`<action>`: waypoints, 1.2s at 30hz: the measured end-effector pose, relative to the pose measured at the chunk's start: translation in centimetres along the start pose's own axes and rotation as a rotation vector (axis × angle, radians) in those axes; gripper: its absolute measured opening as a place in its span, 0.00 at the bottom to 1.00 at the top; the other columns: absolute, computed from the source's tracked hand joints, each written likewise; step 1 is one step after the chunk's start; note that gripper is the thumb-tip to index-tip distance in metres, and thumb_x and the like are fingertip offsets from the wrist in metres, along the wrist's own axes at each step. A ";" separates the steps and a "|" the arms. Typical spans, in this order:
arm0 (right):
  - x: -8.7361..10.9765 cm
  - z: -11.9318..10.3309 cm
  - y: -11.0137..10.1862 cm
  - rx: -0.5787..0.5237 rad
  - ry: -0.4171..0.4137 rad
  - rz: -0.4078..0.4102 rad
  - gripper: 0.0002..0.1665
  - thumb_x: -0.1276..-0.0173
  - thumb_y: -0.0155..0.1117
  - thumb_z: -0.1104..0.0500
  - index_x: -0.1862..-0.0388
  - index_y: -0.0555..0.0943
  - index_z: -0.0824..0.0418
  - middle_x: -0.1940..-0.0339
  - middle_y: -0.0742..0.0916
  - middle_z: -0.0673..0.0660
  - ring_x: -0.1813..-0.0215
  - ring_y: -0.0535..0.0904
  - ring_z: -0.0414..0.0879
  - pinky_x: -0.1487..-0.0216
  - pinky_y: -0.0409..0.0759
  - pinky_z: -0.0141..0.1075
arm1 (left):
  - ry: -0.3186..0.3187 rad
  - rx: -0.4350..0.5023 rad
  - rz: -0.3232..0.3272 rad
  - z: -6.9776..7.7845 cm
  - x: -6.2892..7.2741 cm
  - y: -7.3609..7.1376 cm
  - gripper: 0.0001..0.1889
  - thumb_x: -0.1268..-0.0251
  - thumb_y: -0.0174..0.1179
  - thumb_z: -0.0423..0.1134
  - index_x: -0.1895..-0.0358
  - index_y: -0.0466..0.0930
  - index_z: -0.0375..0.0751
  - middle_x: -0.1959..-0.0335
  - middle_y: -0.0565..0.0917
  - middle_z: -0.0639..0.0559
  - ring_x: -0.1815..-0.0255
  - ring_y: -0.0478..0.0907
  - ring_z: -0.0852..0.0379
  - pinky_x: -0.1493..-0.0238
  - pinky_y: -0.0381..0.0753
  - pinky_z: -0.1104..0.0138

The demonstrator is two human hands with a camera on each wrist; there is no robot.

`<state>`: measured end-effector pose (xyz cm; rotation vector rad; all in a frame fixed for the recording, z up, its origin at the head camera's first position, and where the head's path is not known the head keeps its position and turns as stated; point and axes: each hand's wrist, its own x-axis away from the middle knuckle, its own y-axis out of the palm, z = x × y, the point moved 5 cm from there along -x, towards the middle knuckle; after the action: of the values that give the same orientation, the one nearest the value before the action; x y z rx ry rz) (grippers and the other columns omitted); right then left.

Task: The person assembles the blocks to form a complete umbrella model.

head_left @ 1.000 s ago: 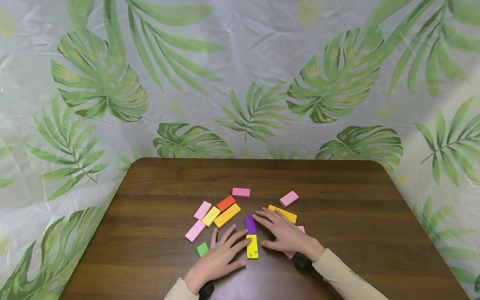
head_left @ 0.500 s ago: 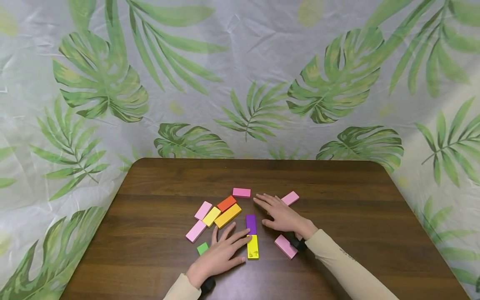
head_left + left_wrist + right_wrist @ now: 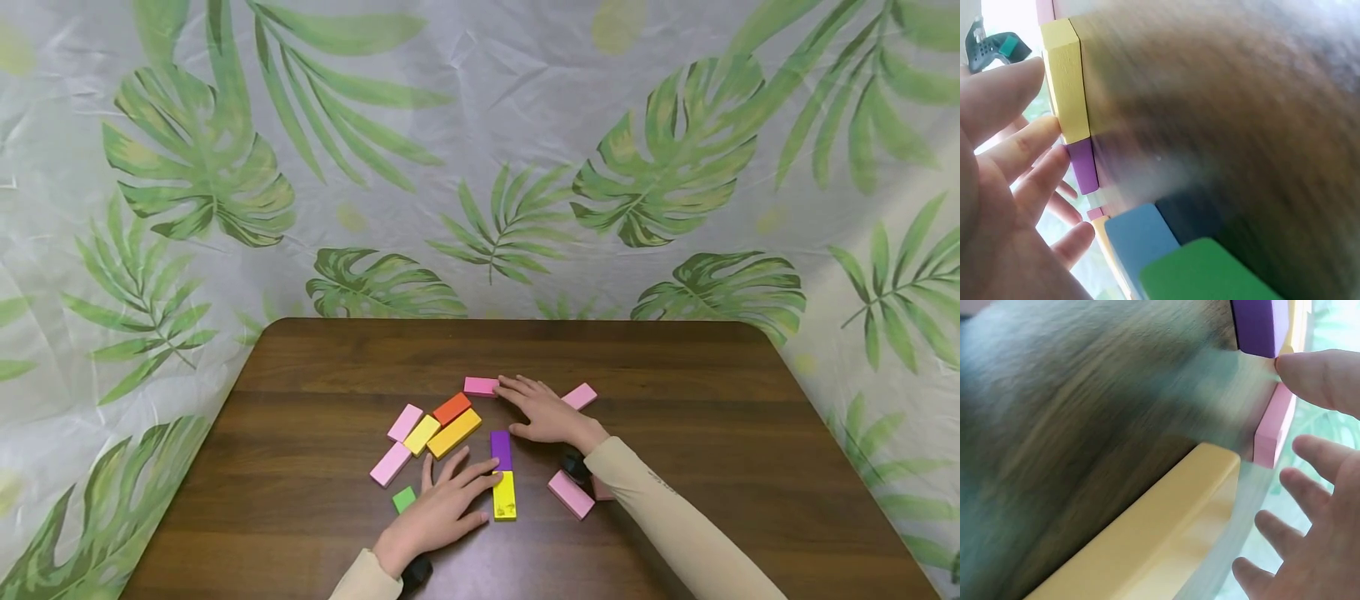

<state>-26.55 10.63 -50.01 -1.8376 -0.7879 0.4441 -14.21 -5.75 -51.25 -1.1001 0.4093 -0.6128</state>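
Note:
A yellow block [image 3: 506, 504] and a purple block [image 3: 500, 448] lie end to end mid-table. My left hand [image 3: 437, 515] spreads over the table beside them, its fingertips at their left side near the joint. In the left wrist view, its fingers reach toward the yellow block [image 3: 1069, 87] and the purple block [image 3: 1084, 165]. Farther back, my right hand [image 3: 551, 414] stretches out loosely, index fingertip at the right end of a dark pink block [image 3: 478, 387]. An orange-yellow block [image 3: 1160, 525] lies below this hand, hidden from the head view.
On the left lie a red block [image 3: 452, 408], an orange block [image 3: 454, 433], a pale yellow block [image 3: 422, 436], light pink blocks [image 3: 391, 464] and a green block [image 3: 404, 500]. A blue block [image 3: 1138, 244] sits near my left hand. Pink blocks [image 3: 571, 495] lie at right.
My right hand has moved back and slightly left, from beside the purple block to the dark pink block, passing over the orange block. My left hand has stayed almost still.

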 end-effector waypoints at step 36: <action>2.5 -2.7 0.2 0.105 -0.086 0.122 0.25 0.34 0.58 0.66 0.37 0.75 0.65 0.40 0.75 0.64 0.37 0.68 0.60 0.37 0.65 0.55 | 0.017 0.026 0.025 0.2 0.2 -0.2 0.25 0.33 0.59 0.43 0.33 0.70 0.50 0.28 0.63 0.58 0.28 0.51 0.38 0.43 0.39 0.28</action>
<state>-23.07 10.51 -48.97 -1.7842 -0.6988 0.6351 -13.99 -5.80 -51.02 -1.0640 0.4282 -0.6041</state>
